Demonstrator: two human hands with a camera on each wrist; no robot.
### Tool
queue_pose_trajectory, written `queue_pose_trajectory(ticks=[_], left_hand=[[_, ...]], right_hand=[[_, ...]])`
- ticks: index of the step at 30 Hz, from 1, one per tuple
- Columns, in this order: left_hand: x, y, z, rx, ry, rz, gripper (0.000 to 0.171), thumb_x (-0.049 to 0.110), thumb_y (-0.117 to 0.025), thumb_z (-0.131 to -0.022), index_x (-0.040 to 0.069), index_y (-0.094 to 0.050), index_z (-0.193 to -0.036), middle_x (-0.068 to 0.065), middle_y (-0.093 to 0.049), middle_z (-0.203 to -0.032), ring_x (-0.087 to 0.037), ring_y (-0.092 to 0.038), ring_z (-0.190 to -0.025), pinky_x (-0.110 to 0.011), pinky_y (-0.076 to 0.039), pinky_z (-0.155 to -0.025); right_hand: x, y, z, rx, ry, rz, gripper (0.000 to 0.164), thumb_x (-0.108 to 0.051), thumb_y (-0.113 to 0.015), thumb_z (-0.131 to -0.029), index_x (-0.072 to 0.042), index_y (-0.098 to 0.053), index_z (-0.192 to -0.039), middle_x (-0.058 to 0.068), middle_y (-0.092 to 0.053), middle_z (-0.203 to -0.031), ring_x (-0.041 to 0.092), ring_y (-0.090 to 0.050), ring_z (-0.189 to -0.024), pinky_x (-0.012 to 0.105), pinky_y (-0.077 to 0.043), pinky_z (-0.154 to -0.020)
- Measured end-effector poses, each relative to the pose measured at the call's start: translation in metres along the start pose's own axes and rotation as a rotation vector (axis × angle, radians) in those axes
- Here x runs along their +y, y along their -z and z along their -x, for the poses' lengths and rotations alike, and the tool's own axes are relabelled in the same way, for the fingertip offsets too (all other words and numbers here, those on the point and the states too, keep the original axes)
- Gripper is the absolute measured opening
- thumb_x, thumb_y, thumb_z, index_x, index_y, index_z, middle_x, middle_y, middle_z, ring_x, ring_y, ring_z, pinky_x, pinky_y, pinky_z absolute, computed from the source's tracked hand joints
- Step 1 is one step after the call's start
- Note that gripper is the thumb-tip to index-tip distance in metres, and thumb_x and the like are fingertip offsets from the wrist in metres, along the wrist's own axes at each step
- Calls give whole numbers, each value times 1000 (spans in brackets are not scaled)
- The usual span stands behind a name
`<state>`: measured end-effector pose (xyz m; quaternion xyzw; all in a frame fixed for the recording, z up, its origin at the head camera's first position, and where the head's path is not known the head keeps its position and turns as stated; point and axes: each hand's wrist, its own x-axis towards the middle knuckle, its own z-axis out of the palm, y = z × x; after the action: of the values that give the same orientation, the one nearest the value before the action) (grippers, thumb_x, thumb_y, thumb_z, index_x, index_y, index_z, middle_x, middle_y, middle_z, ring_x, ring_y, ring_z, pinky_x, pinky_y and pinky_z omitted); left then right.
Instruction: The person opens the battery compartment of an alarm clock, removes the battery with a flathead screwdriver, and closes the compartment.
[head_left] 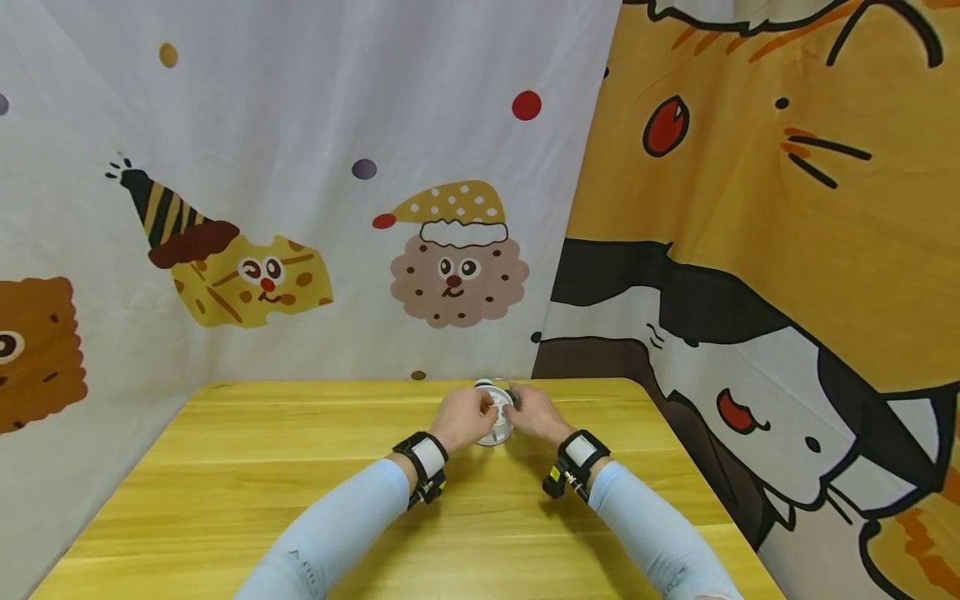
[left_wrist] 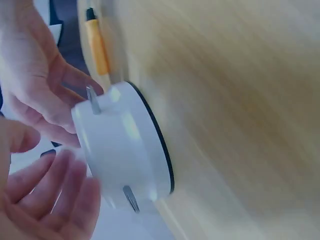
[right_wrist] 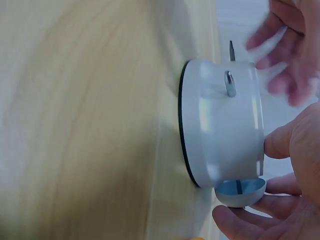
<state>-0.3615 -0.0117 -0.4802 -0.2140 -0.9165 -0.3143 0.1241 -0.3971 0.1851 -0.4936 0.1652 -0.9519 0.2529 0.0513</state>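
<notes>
A white twin-bell alarm clock lies flat at the far end of the table. Its round body has a black rim against the wood, and two short metal legs stick out from the side. My right hand grips the clock, thumb against the body and fingers around a dome-shaped bell. Over the clock's upturned side is my left hand, its fingers loosely bent and blurred in the right wrist view. The left wrist view shows the thumb apart from those fingers, with no clearly held thing.
An orange stick-like tool with a black end lies on the table beyond the clock. The wooden table ends just behind the clock, against a hanging printed cloth.
</notes>
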Motion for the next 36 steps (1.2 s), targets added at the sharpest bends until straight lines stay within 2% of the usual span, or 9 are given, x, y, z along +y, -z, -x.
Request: queue_pose_trajectory(ticks=[3,5,8,11,15,18,22,27,36], left_hand=[[-1,-1,-3,58,-2,-62,27,23,-76,-103,1,-83,-118,-13,-86,-106,-24,-79,-86,-38,-64,-74],[-5,-4,-6,65,25,-93,33,25,-77,-103,-2,-81,-121,-17,-85,-110,-31,-80,-94,-45,-66,-81],[-14,-9,-9,44,88,-116,36,30,-77,-104,-3,-79,-118,-19,-82,-108,-35,-78,-100,-49,-65,-88],[-23,-15,-12,-24,187,-73,37,33,-73,-107,-2,-76,-114,-17,-80,-106,-32,-76,-97,-48,-64,-87],[-39,-24,-19,-116,300,39,45,37,-68,-109,-5,-73,-125,-19,-79,-112,-29,-72,-94,-48,-62,-85],[-69,-47,-31,-139,300,59,56,43,-63,-111,-6,-68,-139,-21,-79,-125,-31,-74,-104,-48,-63,-90],[-102,-74,-46,-145,290,35,65,46,-55,-113,-4,-61,-153,-22,-75,-143,-34,-75,-124,-48,-63,-101],[-111,-81,-53,-148,304,39,61,43,-58,-112,-2,-64,-152,-20,-76,-144,-32,-76,-122,-47,-64,-99],[-103,-77,-52,-116,323,31,54,42,-64,-110,1,-71,-144,-16,-80,-134,-26,-77,-111,-45,-63,-92]], right_hand=[[0,-2,3,24,-35,-30,63,-21,-75,-104,11,-57,-155,31,-69,-149,46,-68,-139,59,-55,-118],[-1,-2,7,35,-78,-62,72,-26,-80,-102,10,-53,-159,31,-68,-151,46,-66,-141,60,-54,-120],[-4,-2,13,41,-152,-114,91,-34,-85,-98,8,-42,-166,33,-62,-157,49,-62,-145,62,-52,-121],[-7,-1,19,32,-221,-161,100,-39,-88,-96,11,-38,-167,36,-60,-157,51,-63,-143,63,-55,-118],[-11,1,25,-2,-288,-183,85,-43,-86,-97,13,-55,-154,31,-72,-137,42,-73,-119,52,-64,-98],[-11,0,27,-19,-296,-175,63,-43,-82,-100,7,-68,-137,20,-77,-116,28,-71,-95,38,-60,-77],[-10,-3,27,-19,-308,-213,48,-41,-79,-103,2,-74,-122,12,-76,-99,21,-67,-80,29,-51,-65],[-9,-4,28,-13,-337,-305,47,-39,-80,-104,3,-78,-123,12,-79,-91,24,-75,-75,29,-55,-62],[-7,-7,29,2,-368,-413,40,-33,-81,-104,3,-81,-122,17,-84,-89,27,-80,-75,26,-55,-60]])
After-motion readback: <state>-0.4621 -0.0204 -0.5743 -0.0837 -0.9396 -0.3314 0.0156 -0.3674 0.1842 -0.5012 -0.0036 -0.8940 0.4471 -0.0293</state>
